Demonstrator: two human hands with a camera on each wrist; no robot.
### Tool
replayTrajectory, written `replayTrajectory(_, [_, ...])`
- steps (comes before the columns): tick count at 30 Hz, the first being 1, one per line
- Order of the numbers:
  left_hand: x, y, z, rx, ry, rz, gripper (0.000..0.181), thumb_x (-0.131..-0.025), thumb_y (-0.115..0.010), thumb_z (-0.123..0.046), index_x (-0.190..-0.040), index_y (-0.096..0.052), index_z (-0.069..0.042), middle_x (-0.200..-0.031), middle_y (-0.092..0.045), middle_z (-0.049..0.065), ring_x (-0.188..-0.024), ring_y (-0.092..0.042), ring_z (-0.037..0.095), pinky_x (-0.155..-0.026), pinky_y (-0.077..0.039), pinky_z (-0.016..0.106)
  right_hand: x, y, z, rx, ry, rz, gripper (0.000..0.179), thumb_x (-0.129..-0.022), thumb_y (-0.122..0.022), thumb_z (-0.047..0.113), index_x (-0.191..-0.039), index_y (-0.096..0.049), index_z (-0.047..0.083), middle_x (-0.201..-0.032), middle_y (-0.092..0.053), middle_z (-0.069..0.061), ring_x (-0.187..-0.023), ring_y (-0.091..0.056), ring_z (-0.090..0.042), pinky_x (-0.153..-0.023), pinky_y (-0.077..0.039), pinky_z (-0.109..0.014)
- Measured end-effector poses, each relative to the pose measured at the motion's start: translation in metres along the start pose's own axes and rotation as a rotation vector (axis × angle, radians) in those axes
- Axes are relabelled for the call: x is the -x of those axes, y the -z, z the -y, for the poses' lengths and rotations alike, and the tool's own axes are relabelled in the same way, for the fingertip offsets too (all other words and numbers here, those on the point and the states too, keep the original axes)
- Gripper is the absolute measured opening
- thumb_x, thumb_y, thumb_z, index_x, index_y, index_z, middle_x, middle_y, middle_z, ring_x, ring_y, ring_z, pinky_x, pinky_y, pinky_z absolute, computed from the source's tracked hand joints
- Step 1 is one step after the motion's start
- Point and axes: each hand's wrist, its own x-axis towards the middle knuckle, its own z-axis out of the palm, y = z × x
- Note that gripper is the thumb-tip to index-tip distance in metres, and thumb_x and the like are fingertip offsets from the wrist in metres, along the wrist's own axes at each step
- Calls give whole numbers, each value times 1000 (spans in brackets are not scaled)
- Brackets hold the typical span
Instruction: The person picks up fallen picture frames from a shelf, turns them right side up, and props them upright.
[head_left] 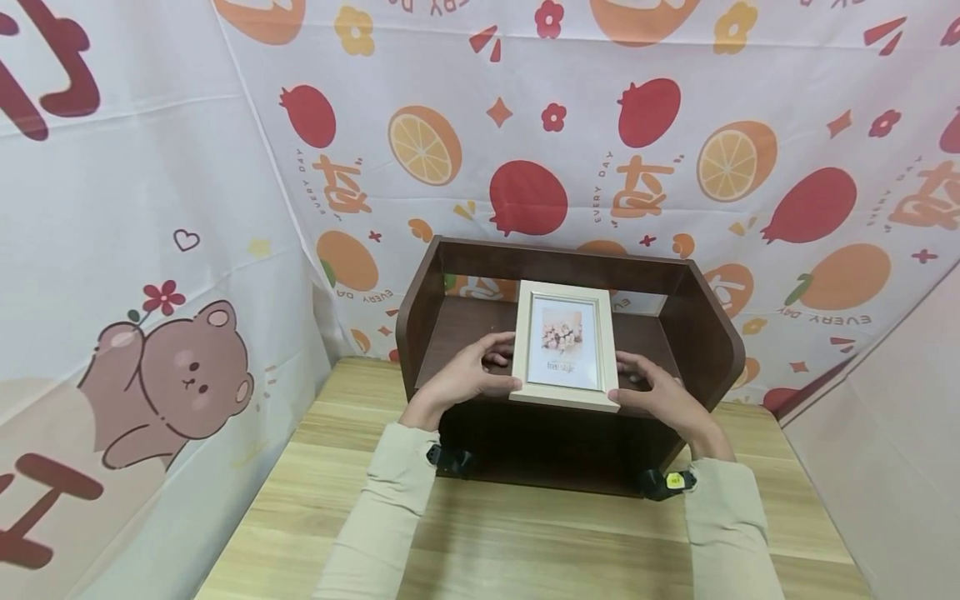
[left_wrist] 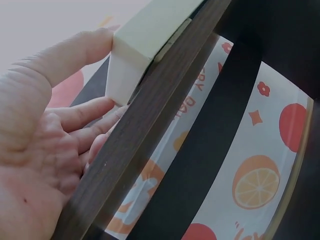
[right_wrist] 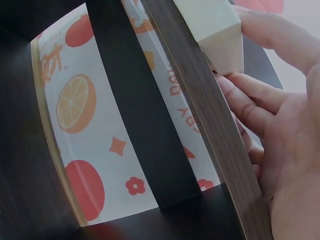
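A cream picture frame (head_left: 564,346) with a flower print lies face up, at a slight tilt, on the upper shelf of a dark brown wooden rack (head_left: 468,321). At its left side my left hand (head_left: 468,371) holds it, thumb at the front corner and fingers along the edge. My right hand (head_left: 660,390) grips the opposite side in the same way. Both wrist views show a pale corner of the picture frame (left_wrist: 132,55) (right_wrist: 215,37) between thumb and fingers, just over the shelf's front edge (left_wrist: 145,117). The frame's underside is mostly hidden.
The rack stands on a light wood-grain table (head_left: 517,542), with raised side panels (head_left: 712,333) and a back rail (head_left: 562,262). Its lower compartment (head_left: 540,442) is dark and open at the front. Fruit-printed cloth (head_left: 465,75) hangs behind, and a bear-printed cloth (head_left: 187,375) at the left.
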Motion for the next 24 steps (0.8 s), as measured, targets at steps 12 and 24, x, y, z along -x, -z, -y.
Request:
replayTrajectory(12, [0,-1,0,96,-39,-12,81,-81,-76,-8,-149,-33,-16,-143,-47,13,-117,-49,29,-96,-44,40,1,3,-2,-118,42,23,78,-86,-71,15,-150,-28,10,-146,-37,-18,-111,-37,-27,-84,-44,-30])
replayTrajectory(24, [1,0,-3,60,-65,-39,85,-82,-76,-7,-151,-29,-18,-145,-45,12,-121,-48,30,-97,-36,39,1,1,1,-156,14,13,75,-87,-72,16,-149,-32,9,-130,-53,-18,-98,-43,-20,-80,-46,-24])
